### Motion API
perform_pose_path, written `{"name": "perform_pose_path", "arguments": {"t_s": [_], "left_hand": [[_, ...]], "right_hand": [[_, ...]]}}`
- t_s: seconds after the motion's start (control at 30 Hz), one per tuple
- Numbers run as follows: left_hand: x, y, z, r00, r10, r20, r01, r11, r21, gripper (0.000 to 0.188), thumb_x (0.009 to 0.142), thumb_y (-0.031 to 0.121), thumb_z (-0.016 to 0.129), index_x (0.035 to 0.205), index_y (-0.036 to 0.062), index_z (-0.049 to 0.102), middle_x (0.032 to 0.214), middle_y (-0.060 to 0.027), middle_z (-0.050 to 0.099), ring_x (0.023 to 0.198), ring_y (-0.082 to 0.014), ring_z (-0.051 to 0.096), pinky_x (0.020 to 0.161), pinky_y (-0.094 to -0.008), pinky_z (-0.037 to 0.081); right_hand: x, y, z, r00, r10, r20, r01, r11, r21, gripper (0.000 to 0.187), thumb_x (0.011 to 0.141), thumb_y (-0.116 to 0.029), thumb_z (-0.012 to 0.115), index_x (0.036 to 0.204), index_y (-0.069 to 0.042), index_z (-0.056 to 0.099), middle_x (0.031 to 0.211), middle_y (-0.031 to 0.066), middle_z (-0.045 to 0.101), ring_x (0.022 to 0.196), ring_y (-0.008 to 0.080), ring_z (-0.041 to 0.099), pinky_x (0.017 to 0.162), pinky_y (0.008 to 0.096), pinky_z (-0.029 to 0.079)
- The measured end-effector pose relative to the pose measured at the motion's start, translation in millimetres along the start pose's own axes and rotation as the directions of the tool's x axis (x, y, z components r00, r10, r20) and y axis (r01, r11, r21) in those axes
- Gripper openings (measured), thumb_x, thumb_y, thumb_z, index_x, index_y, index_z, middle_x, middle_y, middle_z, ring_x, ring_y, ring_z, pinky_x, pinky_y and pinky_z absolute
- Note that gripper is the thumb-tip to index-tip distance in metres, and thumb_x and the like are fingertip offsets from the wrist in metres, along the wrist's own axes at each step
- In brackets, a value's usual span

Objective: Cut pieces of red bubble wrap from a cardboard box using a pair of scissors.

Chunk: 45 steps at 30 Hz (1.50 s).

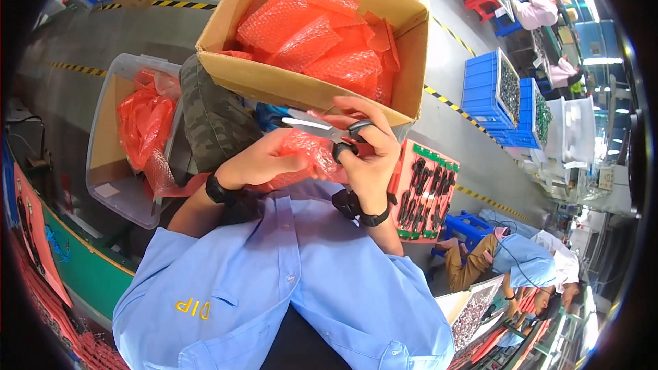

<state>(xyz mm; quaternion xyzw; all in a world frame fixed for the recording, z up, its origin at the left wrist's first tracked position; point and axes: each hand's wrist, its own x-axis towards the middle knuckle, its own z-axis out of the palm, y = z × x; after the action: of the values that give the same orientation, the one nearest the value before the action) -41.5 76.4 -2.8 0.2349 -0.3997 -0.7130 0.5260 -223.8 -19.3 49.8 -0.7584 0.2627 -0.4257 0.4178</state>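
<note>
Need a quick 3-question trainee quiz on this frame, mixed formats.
1. True or false: the right hand holds scissors.
2. What does the left hand grip? A) a red bubble-wrap packet B) a blue crate C) a screwdriver
3. Fill in: the cardboard box on the lap holds red ____ packets.

Key: 1 true; 2 A, the red bubble-wrap packet; 3 bubble-wrap.

Worn: light blue short-sleeved shirt [295,281], buttoned down the front, with a collar and flat chest pockets. Small yellow embroidered lettering sits on the chest to the left of the button line. Camouflage trousers [212,120] in grey-green show beyond the shirt. Each wrist carries a black band [218,190], [375,219]. Forearms bare below the sleeves.
</note>
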Motion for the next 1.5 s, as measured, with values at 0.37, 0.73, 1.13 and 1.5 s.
{"name": "perform_pose_path", "arguments": {"t_s": [0.37,0.73,1.13,1.5], "left_hand": [[17,-13,9,0.811,0.446,-0.378,-0.136,0.772,0.621,0.052,0.100,0.009,0.063,0.146,-0.0013,0.043,0.122,-0.0072,0.067,0.105,-0.0144,0.065,0.091,-0.0322,0.053],[32,-18,18,0.836,0.377,-0.399,-0.294,0.921,0.255,0.035,0.104,0.016,0.060,0.133,-0.0036,0.057,0.114,-0.0052,0.069,0.100,-0.0101,0.062,0.089,-0.0293,0.051],[26,-28,6,0.820,0.301,-0.487,-0.138,0.930,0.342,0.030,0.108,0.023,0.054,0.114,-0.0035,0.067,0.092,-0.0015,0.071,0.081,-0.0081,0.060,0.073,-0.0295,0.049],[11,-17,-8,0.974,0.052,-0.220,0.011,0.961,0.275,0.033,0.104,0.029,0.062,0.112,-0.0027,0.067,0.091,-0.0063,0.074,0.075,-0.0207,0.067,0.072,-0.0357,0.051]], "right_hand": [[-6,-3,10,0.920,0.138,-0.367,-0.136,0.990,0.032,0.023,0.074,0.017,0.064,0.094,0.005,0.068,0.104,0.0084,0.069,0.087,0.0125,0.065,0.079,0.0236,0.050],[-8,10,18,0.919,0.352,-0.176,-0.311,0.924,0.221,0.028,0.086,0.008,0.074,0.114,0.004,0.070,0.104,0.0053,0.071,0.083,0.0081,0.063,0.076,0.0209,0.051],[16,-25,-18,0.954,0.266,-0.136,-0.221,0.935,0.277,0.024,0.075,0.011,0.075,0.098,0.009,0.069,0.131,0.0148,0.068,0.114,0.0195,0.066,0.091,0.0269,0.051],[43,-26,-19,0.907,0.359,0.219,-0.389,0.914,0.112,0.018,0.067,0.017,0.061,0.078,0.009,0.049,0.119,0.0201,0.072,0.110,0.0172,0.066,0.088,0.0248,0.049]]}}
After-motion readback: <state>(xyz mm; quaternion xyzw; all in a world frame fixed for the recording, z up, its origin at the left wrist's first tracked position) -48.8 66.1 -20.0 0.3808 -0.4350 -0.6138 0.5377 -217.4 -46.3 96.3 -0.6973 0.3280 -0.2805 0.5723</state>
